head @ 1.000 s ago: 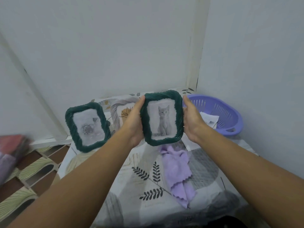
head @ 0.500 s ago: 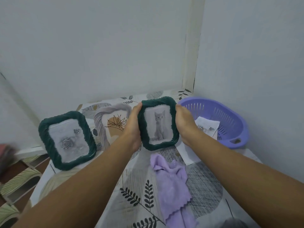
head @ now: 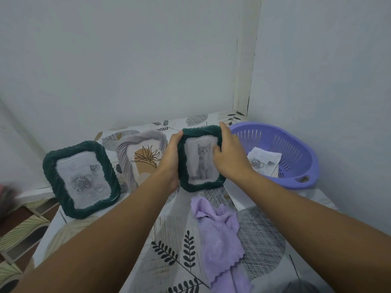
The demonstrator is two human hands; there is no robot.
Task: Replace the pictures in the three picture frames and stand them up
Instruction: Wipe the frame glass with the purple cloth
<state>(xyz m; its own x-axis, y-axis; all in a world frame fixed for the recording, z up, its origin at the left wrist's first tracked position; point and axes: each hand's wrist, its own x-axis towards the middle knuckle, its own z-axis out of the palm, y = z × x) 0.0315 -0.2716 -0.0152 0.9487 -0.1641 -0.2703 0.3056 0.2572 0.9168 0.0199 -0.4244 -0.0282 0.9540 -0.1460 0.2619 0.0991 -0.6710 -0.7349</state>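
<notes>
A dark green frame with a grey kitten picture (head: 201, 160) stands upright on the table, its lower edge touching the cloth. My left hand (head: 172, 157) grips its left side. My right hand (head: 229, 157) holds its right side, fingers over the top corner and the glass. A second dark green frame with a rose picture (head: 81, 179) stands at the left. Between them a pale grey frame with a leaf drawing (head: 141, 157) leans back, partly hidden by my left hand.
A purple basket (head: 296, 161) with loose printed pictures (head: 263, 162) sits at the right by the wall corner. A lilac cloth (head: 220, 235) lies on the patterned tablecloth (head: 173, 246) near me. White paper (head: 239, 199) lies under my right forearm. The table's left edge drops to a tiled floor.
The kitten frame has come down and away from me onto the table. My right hand has shifted over its top right corner and front.
</notes>
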